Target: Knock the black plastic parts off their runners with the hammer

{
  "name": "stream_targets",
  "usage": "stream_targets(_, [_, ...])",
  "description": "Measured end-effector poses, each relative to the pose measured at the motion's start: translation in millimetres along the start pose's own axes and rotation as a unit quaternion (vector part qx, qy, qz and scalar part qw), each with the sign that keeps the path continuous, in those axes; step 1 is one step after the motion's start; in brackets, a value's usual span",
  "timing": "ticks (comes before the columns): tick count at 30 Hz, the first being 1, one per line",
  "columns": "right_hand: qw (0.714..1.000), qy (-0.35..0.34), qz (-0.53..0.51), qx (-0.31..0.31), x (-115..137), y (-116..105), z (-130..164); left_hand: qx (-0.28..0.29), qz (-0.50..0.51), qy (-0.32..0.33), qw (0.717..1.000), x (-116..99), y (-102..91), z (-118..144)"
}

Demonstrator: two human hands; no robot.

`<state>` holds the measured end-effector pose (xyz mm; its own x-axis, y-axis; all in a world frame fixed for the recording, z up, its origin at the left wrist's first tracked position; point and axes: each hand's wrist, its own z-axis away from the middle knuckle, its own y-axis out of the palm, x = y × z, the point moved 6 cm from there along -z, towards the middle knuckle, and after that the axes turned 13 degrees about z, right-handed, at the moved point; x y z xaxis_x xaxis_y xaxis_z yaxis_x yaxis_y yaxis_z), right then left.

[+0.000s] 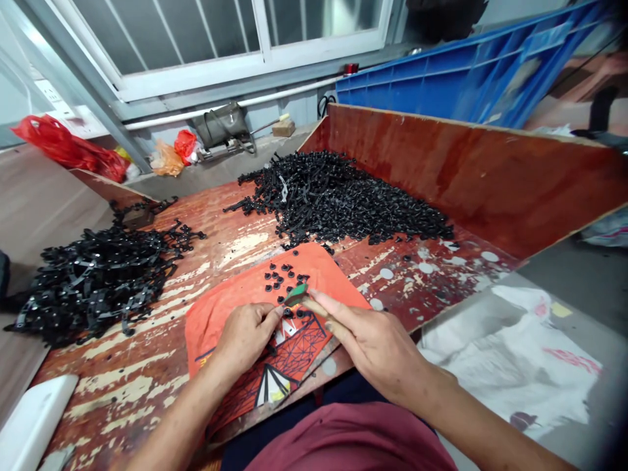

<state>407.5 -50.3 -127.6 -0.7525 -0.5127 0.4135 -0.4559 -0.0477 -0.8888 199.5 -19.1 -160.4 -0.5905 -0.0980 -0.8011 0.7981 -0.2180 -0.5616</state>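
My right hand (375, 340) is closed around the pale handle of a small tool (321, 310) with a green head, whose exact kind I cannot make out. The green head hangs over several small round black parts (277, 278) on an orange printed cloth (220, 294). Close to the tool's head, my left hand (250, 337) pinches thumb against forefinger. A small black part (287, 313) lies at those fingertips; whether it is gripped is hidden.
A large heap of black parts (338, 196) lies against a red-brown board (456, 157). Dark strips (98, 281) are piled at the left, near a white object (39, 418). A blue crate (441, 82) stands behind the board, and a white sack (510, 366) sits at the right.
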Motion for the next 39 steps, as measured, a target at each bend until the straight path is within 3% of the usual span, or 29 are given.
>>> stream_targets(6, [0.992, 0.013, 0.119, 0.050, 4.4, 14.9, -2.4, 0.025, -0.008, 0.021, 0.999, -3.4, -0.1, 2.7])
stream_targets(12, [0.998, 0.009, 0.058, 0.035, 3.6, -0.7, -4.6, 0.017, -0.049, 0.004, 0.999, -1.0, 0.4, -0.9])
stream_targets(16, [0.999, 0.018, 0.008, -0.026, 4.0, -14.9, -5.2, 0.016, -0.045, -0.003, 0.999, 1.2, 1.7, -2.5])
stream_targets(18, [0.999, 0.015, 0.036, -0.026, 5.4, -12.8, -5.3, 0.017, -0.053, 0.000, 0.998, 1.0, 2.0, -2.3])
stream_targets(21, [0.995, 0.002, 0.101, 0.024, 6.6, -1.6, -5.4, 0.011, -0.077, 0.007, 0.997, -0.1, 1.6, -1.7])
stream_targets(26, [0.998, 0.002, 0.062, -0.021, 7.8, -4.8, -3.8, 0.004, -0.107, 0.011, 0.994, -2.6, 1.3, -0.8])
stream_targets(30, [0.991, 0.001, 0.129, 0.033, 9.1, 2.0, -4.3, 0.008, -0.124, 0.013, 0.992, -5.7, 1.4, 0.0])
stream_targets(34, [0.993, 0.001, 0.116, 0.012, 10.7, 0.2, -8.5, 0.008, -0.130, 0.014, 0.991, -7.2, 3.3, 1.2])
stream_targets(39, [0.988, 0.004, 0.143, 0.061, 10.5, 4.5, -11.9, 0.012, -0.093, 0.010, 0.995, -2.2, -0.5, -1.4])
